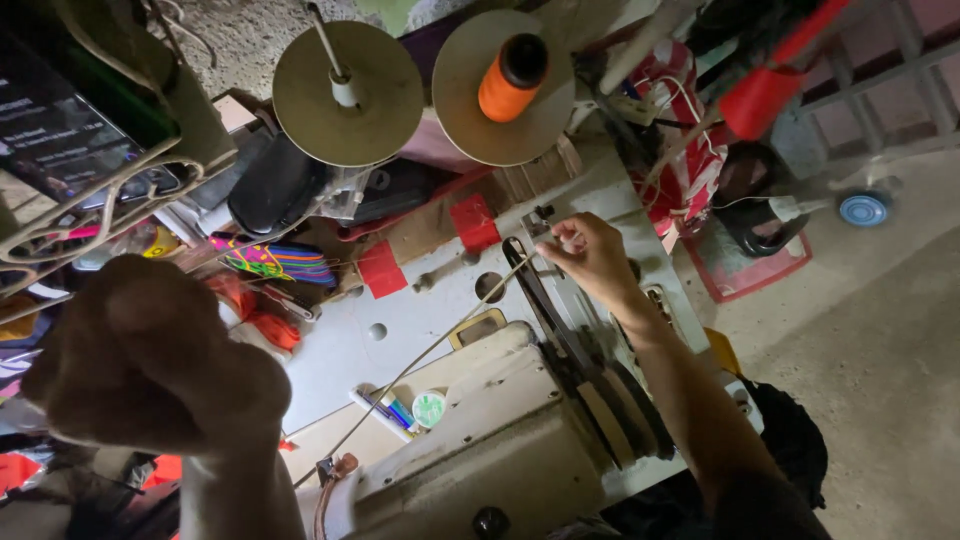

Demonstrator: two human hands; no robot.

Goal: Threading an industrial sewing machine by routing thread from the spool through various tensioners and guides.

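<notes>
A: Two hands were seen over the sewing machine (480, 430). Grip state?

B: The left hand (150, 365) was raised close to the camera, closed into a fist and blurred. Whether anything was gripped inside it could not be told. The right hand (590, 255) was stretched out to the far end of the machine, fingers pinched shut at a small metal bobbin winder (540, 222).

A: Thread position?

B: A pale thread (430, 350) was seen running taut from the pinched right fingers diagonally down across the machine bed towards the lower left. Its lower end was lost near a small metal part (328, 468) at the machine's edge. Contact with the left fist could not be confirmed.

A: Surroundings?

B: An orange thread spool (510, 78) was mounted on a round disc at the top, with an empty disc and spindle (347, 92) just beside it. Two red patches (475, 222) were stuck on the table near the right hand. Pens (385, 412) and a small green-white round item (429, 408) were lying on the table by the machine body. A black drive belt (550, 320) was noted below the right wrist.
</notes>
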